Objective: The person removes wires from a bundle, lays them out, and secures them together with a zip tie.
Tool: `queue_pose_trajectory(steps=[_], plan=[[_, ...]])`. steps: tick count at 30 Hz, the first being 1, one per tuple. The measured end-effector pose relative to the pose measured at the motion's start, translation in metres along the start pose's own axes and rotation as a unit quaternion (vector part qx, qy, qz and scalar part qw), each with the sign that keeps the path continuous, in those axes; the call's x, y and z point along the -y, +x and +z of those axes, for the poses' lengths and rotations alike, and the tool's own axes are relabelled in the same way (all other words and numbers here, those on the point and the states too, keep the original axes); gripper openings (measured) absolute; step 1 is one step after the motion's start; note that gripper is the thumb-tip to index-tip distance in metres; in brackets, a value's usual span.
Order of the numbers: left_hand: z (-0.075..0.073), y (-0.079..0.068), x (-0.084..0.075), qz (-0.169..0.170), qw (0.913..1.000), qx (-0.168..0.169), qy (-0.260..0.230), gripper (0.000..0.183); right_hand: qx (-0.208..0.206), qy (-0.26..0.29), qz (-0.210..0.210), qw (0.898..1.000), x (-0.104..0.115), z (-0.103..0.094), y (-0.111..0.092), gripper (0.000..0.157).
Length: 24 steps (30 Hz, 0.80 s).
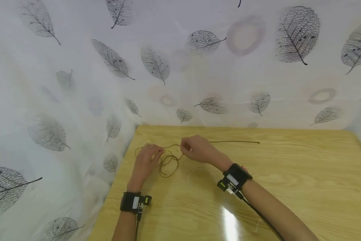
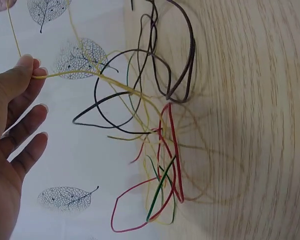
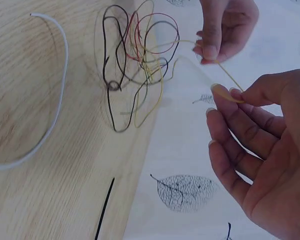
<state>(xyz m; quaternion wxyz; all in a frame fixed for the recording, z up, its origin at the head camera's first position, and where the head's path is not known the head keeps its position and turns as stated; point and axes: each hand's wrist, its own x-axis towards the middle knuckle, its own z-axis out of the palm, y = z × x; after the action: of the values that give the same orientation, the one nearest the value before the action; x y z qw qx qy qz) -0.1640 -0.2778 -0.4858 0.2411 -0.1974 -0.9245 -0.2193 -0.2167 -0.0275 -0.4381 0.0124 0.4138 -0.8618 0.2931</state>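
Note:
My left hand [image 1: 146, 159] pinches a thin yellow wire [image 2: 65, 74] between thumb and index finger, the other fingers loosely bent. To its right, my right hand [image 1: 200, 149] pinches the same yellow wire between thumb and fingertips, so a short stretch [image 3: 229, 74] runs between the hands. From the left fingers, more yellow wire leads into a loose tangle. In that tangle on the table are a black wire [image 2: 192, 35], a red wire [image 2: 172, 130] and a green wire [image 2: 160, 192], looped over one another.
A straight dark wire [image 1: 234, 141] lies along the back of the wooden table [image 1: 289, 174], right of the hands. Nearer the front is a curved white wire [image 3: 65, 65]. A leaf-patterned curtain [image 1: 174, 77] hangs behind and at the left. Both wrists carry strapped cameras with cables.

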Motion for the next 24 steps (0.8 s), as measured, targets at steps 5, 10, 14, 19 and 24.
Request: queue_pose_trajectory(steps=[5,10,14,19,24], plan=[[-0.003,-0.003,0.003,-0.022,0.9997,0.001,0.009,0.010,0.003,0.032,-0.008,0.999,-0.003,-0.005,-0.004,0.009],[-0.007,-0.006,0.005,-0.059,0.9980,0.006,0.021,0.010,-0.051,-0.010,-0.036,0.998,-0.006,-0.010,-0.006,0.008],[-0.013,-0.009,0.011,-0.061,0.9975,-0.002,0.036,0.011,-0.102,-0.072,-0.059,0.990,-0.011,-0.020,-0.008,0.007],[-0.021,-0.015,0.022,-0.060,0.9972,-0.024,0.037,0.009,-0.127,-0.101,-0.058,0.985,-0.019,-0.039,-0.015,0.008],[-0.029,-0.017,0.029,-0.056,0.9969,-0.039,0.040,0.012,-0.144,-0.113,-0.066,0.981,-0.027,-0.055,-0.023,0.007]])
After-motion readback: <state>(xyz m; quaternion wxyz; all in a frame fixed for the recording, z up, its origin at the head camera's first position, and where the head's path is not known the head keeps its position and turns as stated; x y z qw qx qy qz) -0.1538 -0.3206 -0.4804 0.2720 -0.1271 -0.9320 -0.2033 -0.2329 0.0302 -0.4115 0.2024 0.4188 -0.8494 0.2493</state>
